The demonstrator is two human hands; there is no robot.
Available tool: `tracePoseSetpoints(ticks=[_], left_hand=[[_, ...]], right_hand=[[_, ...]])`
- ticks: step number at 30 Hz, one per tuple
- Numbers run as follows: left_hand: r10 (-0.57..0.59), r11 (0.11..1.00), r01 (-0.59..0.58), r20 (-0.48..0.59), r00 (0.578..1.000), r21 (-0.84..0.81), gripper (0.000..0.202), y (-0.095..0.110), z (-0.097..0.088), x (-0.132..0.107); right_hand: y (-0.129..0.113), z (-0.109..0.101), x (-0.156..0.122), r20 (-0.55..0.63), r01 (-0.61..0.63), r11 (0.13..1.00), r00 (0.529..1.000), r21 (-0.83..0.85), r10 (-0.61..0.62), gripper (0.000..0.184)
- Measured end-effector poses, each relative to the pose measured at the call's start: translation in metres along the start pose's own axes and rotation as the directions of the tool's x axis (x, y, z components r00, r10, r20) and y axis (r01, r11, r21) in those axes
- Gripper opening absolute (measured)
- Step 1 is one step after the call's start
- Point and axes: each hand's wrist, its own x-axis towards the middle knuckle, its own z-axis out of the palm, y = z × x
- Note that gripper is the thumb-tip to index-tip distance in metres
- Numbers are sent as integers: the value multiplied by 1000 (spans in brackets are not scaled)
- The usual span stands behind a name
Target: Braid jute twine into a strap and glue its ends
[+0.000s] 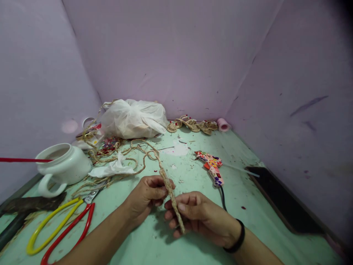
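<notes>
Both my hands hold a thin stick wrapped in jute twine (173, 201) just above the green table (248, 191). My left hand (146, 197) pinches its upper part, fingers curled. My right hand (197, 217), with a black band on the wrist, grips the lower part between thumb and fingers. Loose jute twine (138, 151) runs from the stick's top back towards the left in coils.
Scissors with yellow and red handles (63, 224) lie at the front left, beside a white jug (62, 165) and a dark tool (30, 204). A patterned glue gun (211, 165) lies right of centre. A white plastic bag (132, 117), jute ornaments (193, 125) and pink tape (223, 125) sit at the back. A black slab (278, 198) lies right.
</notes>
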Motion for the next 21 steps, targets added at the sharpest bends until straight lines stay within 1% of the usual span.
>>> tracePoseSetpoints(ticks=[3, 5, 6, 7, 8, 9, 10, 11, 12, 13, 14, 15, 16, 17, 18, 19, 20, 21], left_hand=[[-5, 1000, 5, 1, 1000, 24, 30, -2, 0, 2], [-10, 996, 12, -24, 1000, 92, 27, -1, 1, 3], [-5, 988, 12, -44, 999, 152, 25, 0, 2, 3], [18, 973, -1, -74, 997, 230, 22, 2, 2, 2], [74, 947, -35, -111, 991, 319, 19, 6, 2, 0], [169, 907, -92, -154, 974, 410, 16, 10, 2, -2], [304, 847, -172, -192, 933, 503, 14, 14, 1, -5], [463, 759, -263, -210, 861, 596, 13, 20, -1, -8], [623, 643, -351, -199, 757, 680, 12, 25, -3, -12], [753, 505, -421, -147, 641, 753, 11, 30, -6, -14], [834, 364, -469, -57, 549, 805, 12, 35, -9, -16], [867, 233, -503, 56, 494, 832, 15, 39, -12, -16], [859, 120, -532, 181, 479, 838, 19, 41, -15, -16], [821, 32, -557, 296, 488, 830, 25, 43, -17, -14], [768, -36, -578, 393, 506, 815, 29, 43, -19, -12], [712, -91, -591, 468, 524, 801, 32, 43, -21, -10], [671, -135, -593, 513, 535, 794, 33, 42, -22, -8], [649, -166, -582, 533, 543, 796, 33, 41, -22, -6]], right_hand=[[-2, -4, -1, -32, 2, 1000, 999, -28, -3, 32], [-6, -7, -4, -76, 4, 998, 997, -58, -9, 32], [-9, -8, -5, -110, 10, 997, 994, -73, -18, 32], [-11, -10, -8, -146, 17, 996, 989, -91, -30, 31], [-14, -12, -10, -183, 22, 994, 982, -110, -42, 30], [-16, -15, -12, -217, 22, 991, 975, -134, -51, 28], [-19, -18, -15, -244, 15, 987, 968, -159, -54, 28], [-21, -21, -17, -259, 3, 983, 964, -186, -52, 28], [-23, -23, -19, -263, -14, 977, 964, -213, -44, 27], [-25, -26, -21, -258, -32, 971, 966, -239, -32, 28], [-26, -28, -23, -249, -49, 963, 968, -264, -19, 28], [-27, -30, -24, -237, -68, 955, 971, -288, -3, 29], [-28, -32, -25, -227, -85, 948, 974, -308, 13, 30], [-29, -33, -25, -223, -100, 941, 974, -325, 27, 32], [-29, -34, -25, -223, -114, 935, 974, -335, 39, 34], [-28, -36, -25, -224, -127, 931, 973, -342, 50, 35], [-28, -37, -25, -223, -139, 928, 973, -346, 62, 37], [-27, -38, -25, -222, -150, 924, 972, -351, 74, 38]])
